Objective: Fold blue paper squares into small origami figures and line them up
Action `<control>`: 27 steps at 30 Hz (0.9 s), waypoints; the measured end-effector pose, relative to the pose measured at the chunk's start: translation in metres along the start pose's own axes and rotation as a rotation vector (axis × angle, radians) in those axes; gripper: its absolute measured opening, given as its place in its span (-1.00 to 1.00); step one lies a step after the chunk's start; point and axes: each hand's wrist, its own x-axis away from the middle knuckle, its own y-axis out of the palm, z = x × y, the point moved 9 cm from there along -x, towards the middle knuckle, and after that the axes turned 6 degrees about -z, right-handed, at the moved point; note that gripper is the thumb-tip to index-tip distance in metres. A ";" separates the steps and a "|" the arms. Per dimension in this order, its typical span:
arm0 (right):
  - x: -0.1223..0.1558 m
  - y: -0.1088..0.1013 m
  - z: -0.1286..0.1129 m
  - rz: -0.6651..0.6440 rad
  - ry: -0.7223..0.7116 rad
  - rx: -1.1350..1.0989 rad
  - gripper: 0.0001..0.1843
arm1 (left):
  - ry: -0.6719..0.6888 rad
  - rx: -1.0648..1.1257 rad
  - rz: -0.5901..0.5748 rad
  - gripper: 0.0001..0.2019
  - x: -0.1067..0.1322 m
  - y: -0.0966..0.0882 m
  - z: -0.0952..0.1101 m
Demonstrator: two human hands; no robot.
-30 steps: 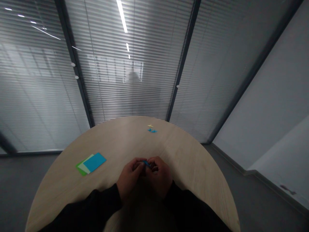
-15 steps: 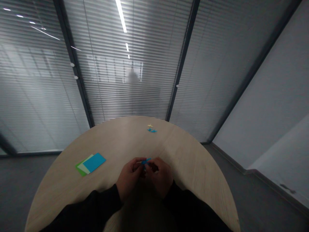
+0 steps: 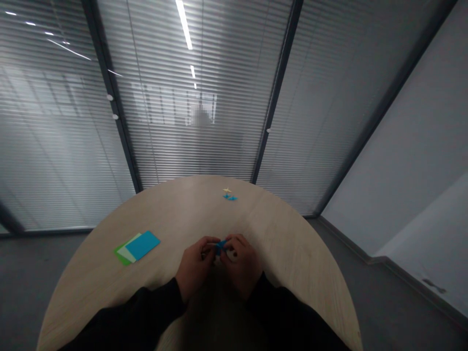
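Between my two hands is a small piece of folded blue paper point(image 3: 220, 247), partly hidden by the fingers. My left hand point(image 3: 195, 265) pinches its left side between thumb and forefinger. On the opposite side, my right hand point(image 3: 242, 263) grips it with thumb and fingertips. Both hands are closed and held low over the near middle of the table. The exact shape of the folded paper is too small to make out.
A round wooden table point(image 3: 292, 258) spreads under my arms. Blue, pale green and green paper sheets point(image 3: 143, 245) lie overlapped at left. Toward the far edge stand two small blue folded paper figures point(image 3: 232, 198) and a yellow one point(image 3: 227, 190). Behind are blinds point(image 3: 197, 156).
My fingers have shifted slightly on the blue paper, and more of it shows between them. The paper sheets and the small figures have stayed in place.
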 end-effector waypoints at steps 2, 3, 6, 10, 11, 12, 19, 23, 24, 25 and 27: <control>0.000 0.000 0.006 0.022 0.053 -0.042 -0.90 | 0.025 -0.032 0.014 -0.79 0.001 -0.001 0.005; 0.001 0.001 0.009 0.028 0.074 -0.047 -0.90 | 0.031 -0.037 0.017 -0.79 0.001 -0.001 0.006; 0.002 0.004 0.013 0.030 0.085 -0.049 -0.89 | 0.028 -0.041 0.022 -0.80 0.001 -0.001 0.007; 0.001 0.004 0.012 0.004 0.062 -0.095 -0.91 | 0.023 -0.077 0.028 -0.79 0.000 -0.003 0.007; 0.000 0.004 0.012 0.000 0.062 -0.106 -0.91 | 0.027 -0.087 0.028 -0.79 0.000 -0.003 0.007; 0.000 0.003 0.012 -0.001 0.066 -0.116 -0.91 | 0.032 -0.094 0.029 -0.80 0.000 -0.003 0.007; -0.001 0.004 0.018 -0.019 0.126 -0.169 -0.92 | 0.035 -0.070 -0.001 -0.79 -0.001 -0.001 0.005; -0.001 0.007 0.022 -0.065 0.172 -0.171 -0.97 | 0.031 -0.082 -0.001 -0.80 0.000 -0.002 0.003; -0.001 0.006 0.021 -0.065 0.173 -0.173 -0.96 | 0.030 -0.092 0.001 -0.80 0.000 -0.002 0.003; -0.001 0.006 0.021 -0.067 0.171 -0.177 -0.95 | 0.030 -0.105 0.006 -0.81 -0.001 -0.002 0.003; 0.000 0.007 0.019 -0.072 0.166 -0.190 -0.96 | 0.024 -0.143 0.014 -0.81 -0.001 -0.003 0.004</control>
